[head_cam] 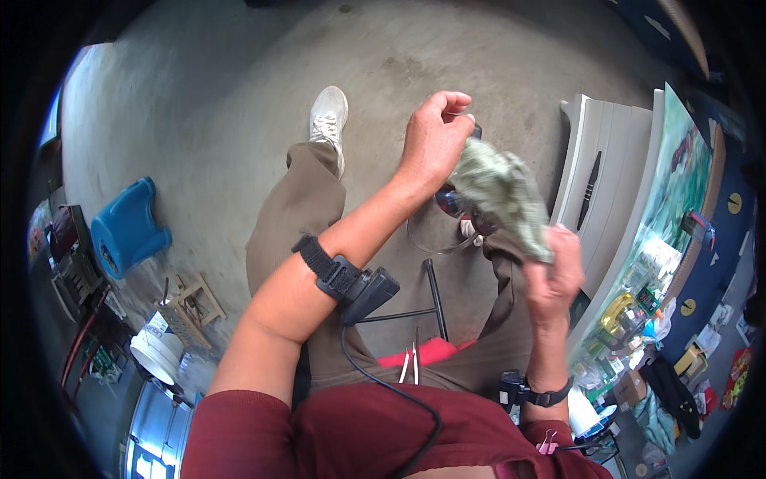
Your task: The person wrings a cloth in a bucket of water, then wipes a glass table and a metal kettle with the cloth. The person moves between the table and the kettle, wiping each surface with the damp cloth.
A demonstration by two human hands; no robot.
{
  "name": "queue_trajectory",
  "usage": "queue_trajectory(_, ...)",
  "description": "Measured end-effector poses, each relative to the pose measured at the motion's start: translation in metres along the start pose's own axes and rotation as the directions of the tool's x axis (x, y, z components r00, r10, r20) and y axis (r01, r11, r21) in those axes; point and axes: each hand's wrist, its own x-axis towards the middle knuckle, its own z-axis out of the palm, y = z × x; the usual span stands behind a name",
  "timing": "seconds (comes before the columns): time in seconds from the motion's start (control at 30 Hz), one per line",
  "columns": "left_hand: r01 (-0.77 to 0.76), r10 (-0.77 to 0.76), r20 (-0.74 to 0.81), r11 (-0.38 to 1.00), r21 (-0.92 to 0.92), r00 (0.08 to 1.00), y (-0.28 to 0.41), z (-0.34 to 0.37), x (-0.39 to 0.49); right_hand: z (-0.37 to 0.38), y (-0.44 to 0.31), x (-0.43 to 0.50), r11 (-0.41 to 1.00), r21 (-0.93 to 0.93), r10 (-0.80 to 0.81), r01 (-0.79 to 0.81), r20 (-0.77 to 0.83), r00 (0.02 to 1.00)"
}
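Note:
In front of me, a pale green cloth (499, 185) stretches between my two hands, blurred by motion. My right hand (556, 263) grips its lower end. My left hand (440, 132) is raised at the cloth's upper end, fingers curled and thumb close to the index finger. A small dark end shows beside that thumb; the cloth hides what it belongs to. Below the cloth's left edge, what look like dark sunglasses (452, 200) show two shiny lenses, partly covered. I cannot tell whether the left fingers pinch the glasses, the cloth or both.
A cabinet (604, 167) with a black handle stands at right, its cluttered top bearing a bottle of yellow liquid (619, 314). A blue plastic stool (128, 224), a small wooden frame (200, 299) and a white bucket (155, 353) are at left. A black metal leg (435, 299) rises between my knees.

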Motion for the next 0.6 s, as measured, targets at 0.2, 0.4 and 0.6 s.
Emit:
queue_trajectory(0.2, 0.102, -0.1, 0.045, 0.994, -0.032, 0.994, 0.006, -0.007, 0.003, 0.078, 0.028, 0.007, 0.979, -0.133, -0.126, 0.154, 0.198, 0.972)
queue_trajectory(0.4, 0.191, -0.186, 0.082, 0.98, -0.057, 0.979, 0.009, -0.007, 0.001, 0.104, 0.039, 0.008, 0.978, -0.193, -0.06, 0.074, 0.077, 0.995)
queue_trajectory(0.6, 0.185, -0.187, 0.062, 0.982, 0.039, 0.98, -0.002, -0.005, 0.002, 0.111, 0.023, 0.014, 0.937, -0.308, 0.176, -0.163, 0.015, 0.984)
